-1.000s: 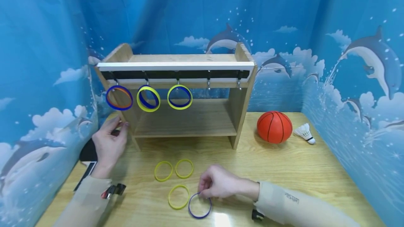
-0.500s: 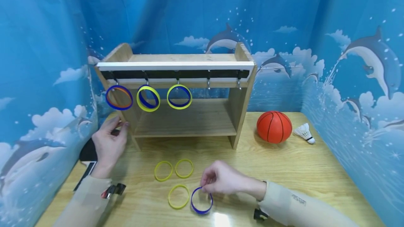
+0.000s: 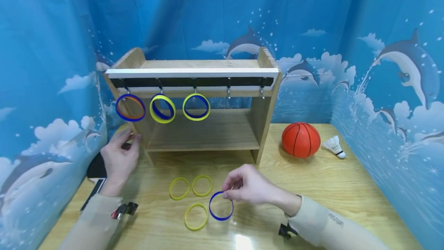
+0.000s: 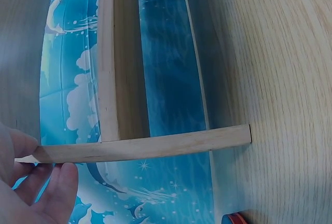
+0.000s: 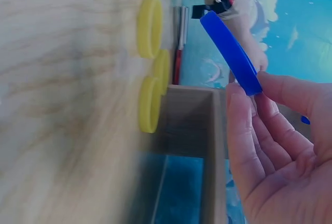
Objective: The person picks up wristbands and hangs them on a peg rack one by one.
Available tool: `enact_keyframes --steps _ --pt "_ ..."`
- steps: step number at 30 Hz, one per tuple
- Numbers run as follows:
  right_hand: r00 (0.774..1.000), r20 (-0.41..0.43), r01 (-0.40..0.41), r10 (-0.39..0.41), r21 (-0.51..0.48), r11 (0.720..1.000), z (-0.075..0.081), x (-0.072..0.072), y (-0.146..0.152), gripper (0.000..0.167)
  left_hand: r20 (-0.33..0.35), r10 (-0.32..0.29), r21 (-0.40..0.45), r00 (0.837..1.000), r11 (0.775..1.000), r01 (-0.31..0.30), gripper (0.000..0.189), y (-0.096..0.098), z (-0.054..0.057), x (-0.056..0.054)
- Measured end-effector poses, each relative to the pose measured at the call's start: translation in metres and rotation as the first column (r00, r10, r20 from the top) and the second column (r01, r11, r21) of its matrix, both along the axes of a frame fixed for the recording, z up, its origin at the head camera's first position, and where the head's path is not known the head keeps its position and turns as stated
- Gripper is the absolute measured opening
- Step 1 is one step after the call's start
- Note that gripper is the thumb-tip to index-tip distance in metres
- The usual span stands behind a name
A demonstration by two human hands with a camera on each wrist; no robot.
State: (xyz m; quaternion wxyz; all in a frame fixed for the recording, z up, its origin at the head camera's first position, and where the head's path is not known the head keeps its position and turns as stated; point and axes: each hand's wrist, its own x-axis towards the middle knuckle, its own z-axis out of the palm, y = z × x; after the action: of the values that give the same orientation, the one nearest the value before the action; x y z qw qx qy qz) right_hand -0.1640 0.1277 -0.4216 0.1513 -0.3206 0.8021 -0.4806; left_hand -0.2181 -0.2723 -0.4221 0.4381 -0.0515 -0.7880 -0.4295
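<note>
My right hand (image 3: 251,186) pinches a blue ring (image 3: 221,218) between thumb and fingertips, holding it by its upper edge above the table. The right wrist view shows the blue ring (image 5: 231,53) tilted in the fingers. On the left, my left hand (image 3: 120,157) grips the side board of a wooden shelf (image 3: 204,150); in the left wrist view, thumb and fingers lie on either side of that board (image 4: 145,148). A blue-and-orange ring (image 3: 119,114) and two pairs of yellow and blue rings (image 3: 154,115) (image 3: 187,115) hang from hooks under the shelf's front rail.
Three yellow rings (image 3: 171,193) (image 3: 194,191) (image 3: 186,223) lie on the table left of the right hand. Two hooks (image 3: 228,92) (image 3: 262,92) on the right hold no rings. A red ball (image 3: 301,140) and a shuttlecock (image 3: 333,147) sit right of the shelf. A black object (image 3: 96,165) lies behind the left hand.
My right hand has lifted the blue ring off the table and moved it away from me, toward the shelf. The left hand keeps its place on the board.
</note>
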Motion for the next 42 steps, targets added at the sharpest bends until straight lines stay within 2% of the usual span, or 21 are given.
enact_keyframes --steps 5,15,24,33,42 --pt "1.000 0.008 0.017 -0.016 -0.044 0.999 0.011 -0.003 0.003 0.007 -0.009 -0.005 0.000 1.000 1.000 0.005 0.036 0.000 -0.001 -0.001" --pt "0.998 -0.036 0.051 -0.055 -0.108 0.993 0.033 -0.011 0.006 0.007 -0.003 0.004 -0.011 1.000 1.000 -0.004 0.037 0.000 0.000 0.000" --pt "0.991 -0.080 0.087 -0.107 -0.228 0.970 0.052 -0.014 0.006 0.007 -0.007 -0.007 0.003 1.000 1.000 0.007 0.038 0.000 0.000 0.000" --pt "0.962 -0.128 0.185 -0.241 -0.343 0.921 0.065 -0.018 0.006 0.009 0.004 -0.003 -0.001 1.000 1.000 0.003 0.040 0.001 0.001 0.000" --pt "0.948 -0.062 0.248 -0.312 -0.470 0.847 0.075 -0.024 0.010 0.013 -0.002 -0.005 0.001 1.000 1.000 0.005 0.038 0.001 0.001 0.000"
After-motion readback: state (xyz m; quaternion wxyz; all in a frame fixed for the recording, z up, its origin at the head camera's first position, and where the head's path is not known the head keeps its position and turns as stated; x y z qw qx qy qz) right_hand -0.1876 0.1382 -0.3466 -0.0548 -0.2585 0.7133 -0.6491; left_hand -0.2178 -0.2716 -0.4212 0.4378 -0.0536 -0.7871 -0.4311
